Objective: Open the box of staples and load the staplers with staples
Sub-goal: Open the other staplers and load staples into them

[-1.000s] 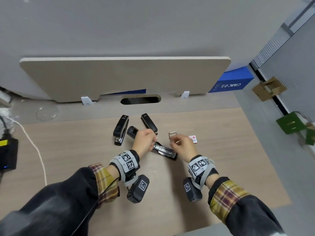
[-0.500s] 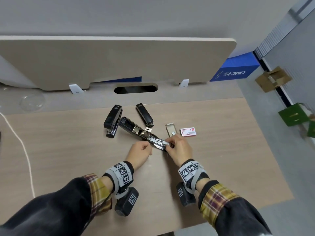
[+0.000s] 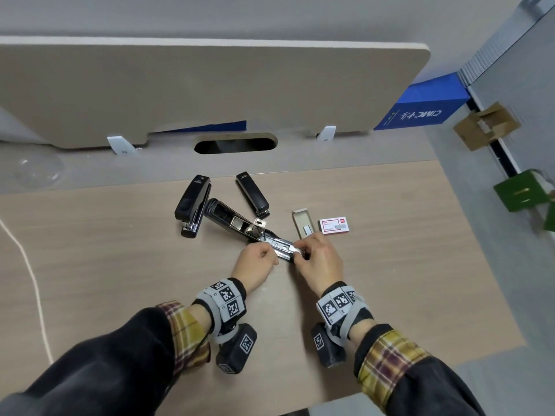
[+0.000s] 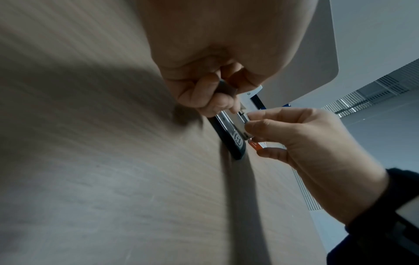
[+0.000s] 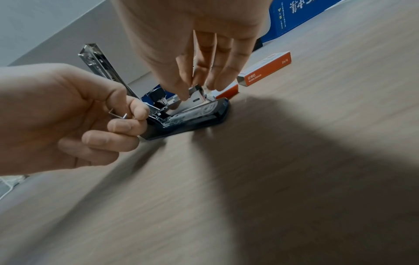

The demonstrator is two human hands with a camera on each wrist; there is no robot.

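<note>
Gripping the opened black metal stapler (image 3: 240, 226) with my left hand (image 3: 255, 265) steadies it while my right hand (image 3: 319, 261) pinches the silver staple strip (image 5: 196, 93) into its channel.

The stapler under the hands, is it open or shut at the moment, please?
Open. The middle stapler lies unfolded on the desk, its black top swung back and its metal staple channel exposed. The right hand pinches at the channel's front end.

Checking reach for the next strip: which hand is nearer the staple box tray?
Right. The right hand sits just in front of the staple box tray, at the open stapler's tip; the left hand is farther, across the stapler.
</note>
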